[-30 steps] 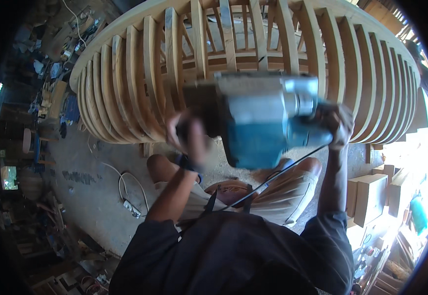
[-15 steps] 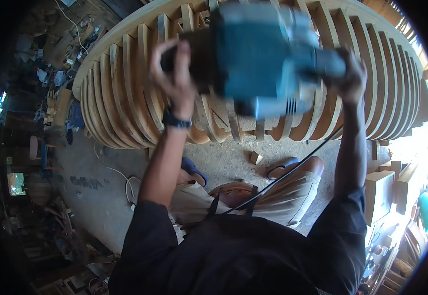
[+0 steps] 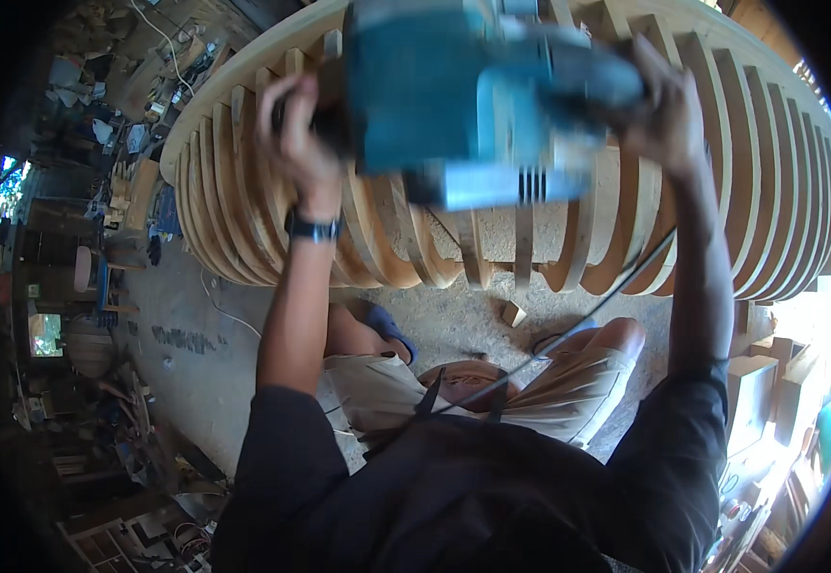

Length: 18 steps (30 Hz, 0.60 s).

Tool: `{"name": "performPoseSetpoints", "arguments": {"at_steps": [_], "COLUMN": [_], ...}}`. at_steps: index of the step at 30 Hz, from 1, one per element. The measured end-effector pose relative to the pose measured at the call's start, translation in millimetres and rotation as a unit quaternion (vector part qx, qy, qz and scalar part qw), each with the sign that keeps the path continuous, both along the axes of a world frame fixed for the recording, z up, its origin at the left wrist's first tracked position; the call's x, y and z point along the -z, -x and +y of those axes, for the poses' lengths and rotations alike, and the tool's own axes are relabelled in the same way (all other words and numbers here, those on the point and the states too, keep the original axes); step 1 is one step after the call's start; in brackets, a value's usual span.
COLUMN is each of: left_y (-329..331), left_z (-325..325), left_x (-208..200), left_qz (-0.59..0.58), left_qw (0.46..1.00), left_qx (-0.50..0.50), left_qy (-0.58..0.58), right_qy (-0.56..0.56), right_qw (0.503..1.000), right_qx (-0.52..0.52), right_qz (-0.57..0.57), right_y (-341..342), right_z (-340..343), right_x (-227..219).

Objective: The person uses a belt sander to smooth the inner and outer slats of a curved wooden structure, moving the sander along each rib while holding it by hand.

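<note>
Blurred by motion, a bulky teal corded power tool [image 3: 425, 95] is held up over a large wooden piece of curved, evenly spaced slats [image 3: 220, 181]. My left hand [image 3: 301, 138] is wrapped round the dark left end of the tool, with a watch on that wrist. At the opposite end my right hand [image 3: 669, 119] grips the dark handle. A black power cord [image 3: 592, 306] runs from near my right forearm down across my lap. The tool hides the middle of the slats, and I cannot tell whether it touches them.
A small wood block [image 3: 513, 313] lies on the concrete floor between my feet. Wooden blocks [image 3: 752, 396] stand at the right. Scraps and clutter [image 3: 138, 134] fill the far left, where a pale cable [image 3: 229, 310] trails over the floor.
The power tool and both hands have shifted left and slightly away from me over the slats. Both hands keep their hold. The scene has shifted a little to the right in view.
</note>
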<state>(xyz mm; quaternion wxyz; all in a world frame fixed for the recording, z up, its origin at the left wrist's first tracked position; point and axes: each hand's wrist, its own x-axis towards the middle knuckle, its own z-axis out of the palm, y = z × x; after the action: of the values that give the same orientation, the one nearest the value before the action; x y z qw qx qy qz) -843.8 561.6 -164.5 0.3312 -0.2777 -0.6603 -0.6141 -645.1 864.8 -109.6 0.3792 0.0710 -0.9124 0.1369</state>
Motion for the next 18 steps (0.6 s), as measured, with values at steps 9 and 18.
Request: {"name": "performPoseSetpoints", "arguments": {"at_steps": [9,18], "left_y": [-146.6,-95.7], "left_z": [-68.3,77.4], "left_x": [88.0,-6.4], "left_qz": [-0.082,-0.061], "left_qw": [0.983,0.980], "left_qx": [0.125,0.153], "left_qy": [-0.112,-0.115], "right_qy": [-0.103,0.186], "right_qw": [0.985,0.923], "right_qx": [-0.114,0.303], "right_qz": [0.076,0.146], "right_y": [-97.1,-66.6], "right_z": [-51.0,-1.5], "right_x": [76.7,30.3]}}
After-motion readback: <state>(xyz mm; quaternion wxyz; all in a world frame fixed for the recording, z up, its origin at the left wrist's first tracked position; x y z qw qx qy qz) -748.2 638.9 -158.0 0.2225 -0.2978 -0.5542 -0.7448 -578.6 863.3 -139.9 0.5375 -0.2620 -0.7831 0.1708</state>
